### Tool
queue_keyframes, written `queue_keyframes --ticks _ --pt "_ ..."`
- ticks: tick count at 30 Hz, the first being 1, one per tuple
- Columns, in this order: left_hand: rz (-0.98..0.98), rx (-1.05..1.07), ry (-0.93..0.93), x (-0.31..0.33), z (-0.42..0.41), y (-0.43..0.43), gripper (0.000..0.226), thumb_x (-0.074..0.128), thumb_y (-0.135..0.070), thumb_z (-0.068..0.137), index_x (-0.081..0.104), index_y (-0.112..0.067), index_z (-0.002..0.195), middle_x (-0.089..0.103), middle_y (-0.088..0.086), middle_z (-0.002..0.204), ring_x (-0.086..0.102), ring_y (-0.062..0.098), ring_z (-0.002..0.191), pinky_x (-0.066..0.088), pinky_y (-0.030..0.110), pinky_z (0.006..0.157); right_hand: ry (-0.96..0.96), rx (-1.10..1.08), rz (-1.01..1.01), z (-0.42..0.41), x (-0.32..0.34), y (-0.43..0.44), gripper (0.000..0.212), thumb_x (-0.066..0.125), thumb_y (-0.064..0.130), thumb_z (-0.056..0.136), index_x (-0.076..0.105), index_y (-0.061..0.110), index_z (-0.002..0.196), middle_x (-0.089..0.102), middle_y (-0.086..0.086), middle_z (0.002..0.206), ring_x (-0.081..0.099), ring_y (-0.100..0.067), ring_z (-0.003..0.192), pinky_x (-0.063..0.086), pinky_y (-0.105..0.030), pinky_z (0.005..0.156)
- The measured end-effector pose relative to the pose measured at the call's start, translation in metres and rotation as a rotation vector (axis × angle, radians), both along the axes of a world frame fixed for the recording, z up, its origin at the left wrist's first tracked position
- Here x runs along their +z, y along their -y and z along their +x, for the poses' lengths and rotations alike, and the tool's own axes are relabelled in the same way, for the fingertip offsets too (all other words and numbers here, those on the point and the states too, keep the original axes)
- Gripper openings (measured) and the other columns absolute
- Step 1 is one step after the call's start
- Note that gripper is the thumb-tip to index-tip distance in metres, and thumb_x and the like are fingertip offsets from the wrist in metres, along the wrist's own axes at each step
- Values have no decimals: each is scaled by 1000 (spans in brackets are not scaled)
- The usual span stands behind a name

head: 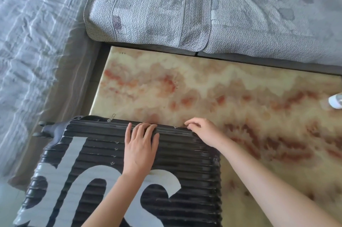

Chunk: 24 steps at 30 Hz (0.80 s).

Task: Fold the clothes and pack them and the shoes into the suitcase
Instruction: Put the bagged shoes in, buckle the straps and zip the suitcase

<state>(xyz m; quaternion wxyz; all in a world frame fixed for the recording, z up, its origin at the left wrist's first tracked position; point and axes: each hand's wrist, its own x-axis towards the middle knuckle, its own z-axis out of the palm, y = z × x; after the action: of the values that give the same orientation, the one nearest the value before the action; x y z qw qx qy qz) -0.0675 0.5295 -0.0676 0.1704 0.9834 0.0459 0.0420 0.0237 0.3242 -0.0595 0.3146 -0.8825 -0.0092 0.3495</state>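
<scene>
Black suitcase (185, 162) lies closed on the marble worktop (240, 106), at its left end. Left grip (140, 147) released, flat on the lid. Right grip (201, 130) curled at the far seam; holding sth or not, cannot tell. Grey sofa (166, 14) behind, small white object (335, 102) at right edge.

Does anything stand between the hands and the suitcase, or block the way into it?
Nothing separates them: the left hand lies flat on the suitcase and the right hand touches its far edge. The suitcase is closed, and that alone blocks the way in. No clothes are in view.
</scene>
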Motion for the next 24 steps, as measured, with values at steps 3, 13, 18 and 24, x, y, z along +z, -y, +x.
queue_keyframes --ticks 3,13,18,24 --pt "8 40 -4 0 1 4 38 35 -33 94 67 -18 108 65 -3 106 58 19 106 24 43 112 -66 51 19 14 -11 -5 29 43 17 100 64 25 118 62 3 122 61 -24 107 47 -32 92" --pt "37 -47 -73 2 15 18 45 35 -54 94 70 -29 105 69 -15 101 59 13 109 19 49 114 -197 506 -121 67 -49 -39 78 26 -13 84 53 42 132 50 4 134 49 -19 120 47 -33 84" --pt "-10 -69 -37 1 17 16 46 37 -61 90 72 -32 98 70 -15 96 63 11 98 26 40 108 -193 655 -78 71 -61 -49 53 44 -5 90 61 29 126 62 1 126 59 -19 111 49 -39 94" --pt "-58 -47 -11 0 19 16 43 42 -60 90 74 -32 94 71 -14 95 62 10 95 27 37 108 95 677 -103 75 -58 -30 15 64 6 87 74 14 95 66 3 90 57 -8 74 42 -22 67"
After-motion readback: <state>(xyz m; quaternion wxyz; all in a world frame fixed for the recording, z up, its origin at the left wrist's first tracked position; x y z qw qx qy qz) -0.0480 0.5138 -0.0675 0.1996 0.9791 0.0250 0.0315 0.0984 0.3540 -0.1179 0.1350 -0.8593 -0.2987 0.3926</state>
